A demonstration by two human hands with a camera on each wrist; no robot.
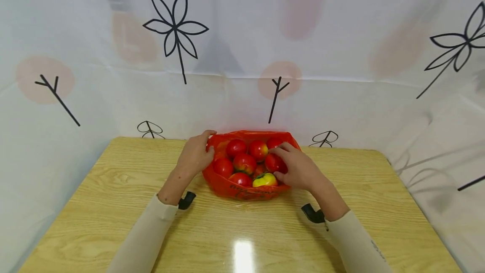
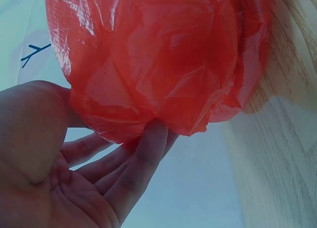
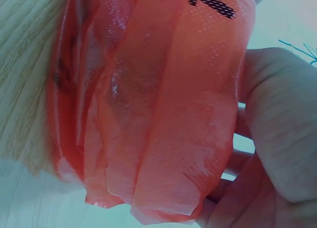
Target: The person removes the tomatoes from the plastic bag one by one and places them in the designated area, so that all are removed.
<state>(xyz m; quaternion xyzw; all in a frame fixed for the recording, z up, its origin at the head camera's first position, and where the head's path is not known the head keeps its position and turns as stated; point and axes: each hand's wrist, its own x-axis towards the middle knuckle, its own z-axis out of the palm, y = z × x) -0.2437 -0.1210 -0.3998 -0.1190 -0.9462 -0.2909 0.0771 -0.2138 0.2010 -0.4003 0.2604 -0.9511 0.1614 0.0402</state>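
Observation:
A red plastic bag (image 1: 242,194) with a wide open mouth sits toward the back of the table, holding several tomatoes (image 1: 244,163). Most are red; a yellow one (image 1: 265,179) shows at the front right. My left hand (image 1: 194,155) holds the bag's left rim; in the left wrist view its fingers (image 2: 151,141) press against the crinkled plastic. Over the bag's right rim reaches my right hand (image 1: 297,167), its fingers and thumb around a red tomato (image 1: 274,162) inside. The right wrist view shows the bag's side (image 3: 163,104) hiding that hand's fingertips.
The bag stands on a wood-grain table (image 1: 242,226). Behind it hangs a pale cloth (image 1: 235,108) printed with plant outlines, meeting the table's back edge. Black wrist mounts (image 1: 313,213) stick out from both sleeves close over the tabletop.

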